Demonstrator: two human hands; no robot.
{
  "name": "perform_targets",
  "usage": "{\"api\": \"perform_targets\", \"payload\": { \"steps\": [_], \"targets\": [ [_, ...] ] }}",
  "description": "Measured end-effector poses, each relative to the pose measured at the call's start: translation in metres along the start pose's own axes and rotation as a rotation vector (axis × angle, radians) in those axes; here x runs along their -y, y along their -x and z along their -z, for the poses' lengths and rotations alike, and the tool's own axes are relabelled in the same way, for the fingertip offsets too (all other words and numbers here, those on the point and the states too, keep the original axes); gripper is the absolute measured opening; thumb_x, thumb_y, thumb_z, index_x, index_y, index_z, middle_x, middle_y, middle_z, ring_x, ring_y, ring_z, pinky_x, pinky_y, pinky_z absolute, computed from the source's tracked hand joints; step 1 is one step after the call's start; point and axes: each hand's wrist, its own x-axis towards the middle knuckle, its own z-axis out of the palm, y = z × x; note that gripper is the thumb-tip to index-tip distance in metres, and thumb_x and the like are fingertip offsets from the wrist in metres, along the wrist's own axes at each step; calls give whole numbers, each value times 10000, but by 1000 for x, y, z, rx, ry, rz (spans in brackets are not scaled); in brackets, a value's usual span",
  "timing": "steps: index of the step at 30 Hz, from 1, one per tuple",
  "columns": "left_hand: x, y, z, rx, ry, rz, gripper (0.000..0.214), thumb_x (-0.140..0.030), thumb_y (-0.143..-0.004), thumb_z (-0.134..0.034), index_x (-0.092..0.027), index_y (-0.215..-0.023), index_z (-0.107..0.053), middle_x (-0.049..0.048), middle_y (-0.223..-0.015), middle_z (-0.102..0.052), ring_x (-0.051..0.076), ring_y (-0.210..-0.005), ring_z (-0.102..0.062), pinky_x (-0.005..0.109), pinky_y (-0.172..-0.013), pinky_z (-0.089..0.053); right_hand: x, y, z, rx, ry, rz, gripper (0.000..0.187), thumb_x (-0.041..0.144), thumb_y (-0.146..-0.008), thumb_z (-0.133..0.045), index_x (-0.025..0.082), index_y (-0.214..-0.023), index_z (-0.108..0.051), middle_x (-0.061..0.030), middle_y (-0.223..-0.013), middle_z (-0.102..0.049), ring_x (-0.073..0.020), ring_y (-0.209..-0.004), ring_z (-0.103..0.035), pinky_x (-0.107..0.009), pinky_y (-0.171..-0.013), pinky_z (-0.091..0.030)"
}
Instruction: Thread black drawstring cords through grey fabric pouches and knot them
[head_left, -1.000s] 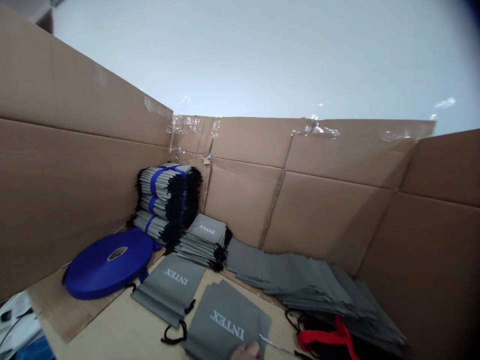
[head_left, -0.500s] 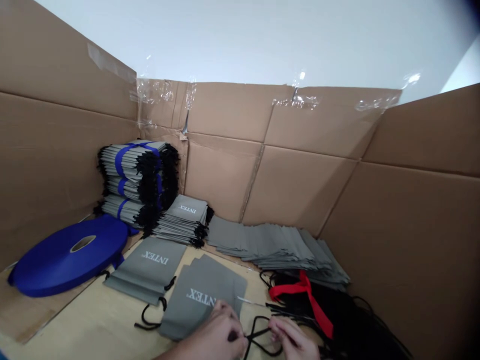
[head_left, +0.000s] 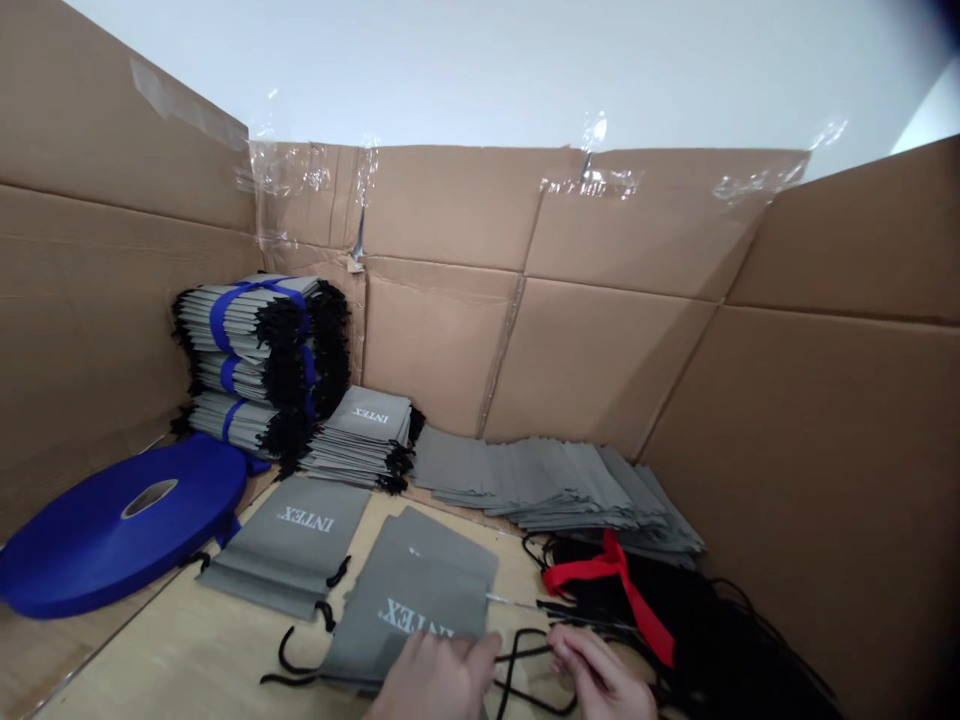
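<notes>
Head view. The left hand point(head_left: 439, 680) lies on the lower edge of a grey fabric drawstring bag printed INTEX point(head_left: 409, 590), with its fingers curled; a grip on the fabric cannot be confirmed. The right hand point(head_left: 600, 675) has its fingers drawn together at a thin black cord point(head_left: 525, 655) looped between the hands; a firm hold cannot be confirmed. The bag lies on a pale wooden board point(head_left: 135, 650), with a thin metal wire point(head_left: 517, 603) running out from its right edge.

Beyond it are a second grey INTEX bag point(head_left: 289, 540), a low stack of grey bags point(head_left: 360, 445), and a fanned row of grey bags point(head_left: 540, 480). Taller bundles of bags bound with blue strapping point(head_left: 255, 345) stand in the corner of the tan cardboard walls point(head_left: 442, 340). A roll of blue webbing point(head_left: 120, 525) lies at left. A red ribbon point(head_left: 611, 570) lies on a heap of black cords point(head_left: 675, 625), close to the right hand.

Caution: pulling the thin black cord hard could drag the bag out of position. Loose loops could snag in the heap of black cords. An unguarded thin metal wire could catch the fabric or skin.
</notes>
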Motion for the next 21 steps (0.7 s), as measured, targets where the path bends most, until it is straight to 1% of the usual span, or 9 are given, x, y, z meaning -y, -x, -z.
{"api": "perform_targets", "payload": {
  "steps": [2,3,6,8,11,13,15,18,21],
  "targets": [
    [2,3,5,-34,12,48,225,-203,-899,-378,-179,-989,-583,84,-843,-683,218,-697,-651,243,-567,-422,7,1,1,-20,24,85,218,278,-799,-533,215,-737,-732,-86,-725,-722,-215,-639,-682,-246,-547,-562],
    [3,3,6,-42,13,58,236,-197,-907,-357,-177,-945,-589,78,-832,-677,210,-685,-648,240,-561,-416,11,1,2,-23,33,128,215,230,-801,-518,216,-752,-727,-83,-731,-720,-213,-653,-680,-255,-564,-562],
    [7,2,4,-72,10,46,227,-160,-894,-384,-192,-848,-604,50,-817,-656,193,-709,-632,234,-582,-405,25,-3,3,11,60,223,242,132,-800,-482,223,-790,-706,-70,-740,-707,-204,-671,-664,-283,-590,-550],
    [9,2,2,-101,2,59,206,-131,-871,-418,-196,-827,-608,44,-816,-644,193,-743,-618,238,-614,-401,34,-10,1,38,63,249,257,109,-803,-460,223,-807,-691,-63,-737,-697,-196,-668,-651,-291,-587,-538],
    [11,4,4,-158,68,75,219,-120,-873,-397,-191,-818,-597,35,-804,-635,178,-736,-600,236,-621,-382,41,-24,-9,41,62,210,250,106,-818,-442,206,-809,-672,-66,-750,-685,-183,-673,-637,-288,-607,-525],
    [12,4,6,-191,194,72,235,-162,-891,-376,-188,-794,-589,19,-770,-632,155,-692,-586,225,-601,-365,40,-30,-19,53,71,153,248,95,-811,-436,194,-792,-663,-66,-745,-677,-175,-649,-627,-284,-601,-515],
    [13,2,8,-201,353,81,255,-222,-893,-382,-181,-761,-596,5,-722,-629,137,-646,-565,214,-580,-352,37,-32,-28,69,71,143,281,68,-795,-410,193,-786,-661,-60,-737,-674,-169,-638,-617,-280,-592,-505],
    [19,-5,7,-131,635,53,288,-274,-863,-433,-150,-696,-633,3,-649,-629,129,-617,-545,204,-580,-358,36,-25,-37,124,75,184,319,35,-764,-394,199,-767,-668,-51,-703,-672,-170,-629,-606,-281,-580,-490],
    [27,-12,7,-60,925,-24,305,-315,-833,-492,-124,-683,-676,19,-673,-661,144,-675,-566,214,-648,-396,40,-13,-43,200,65,239,299,46,-775,-422,206,-772,-674,-54,-708,-675,-179,-659,-604,-285,-601,-485]
  ]
}}
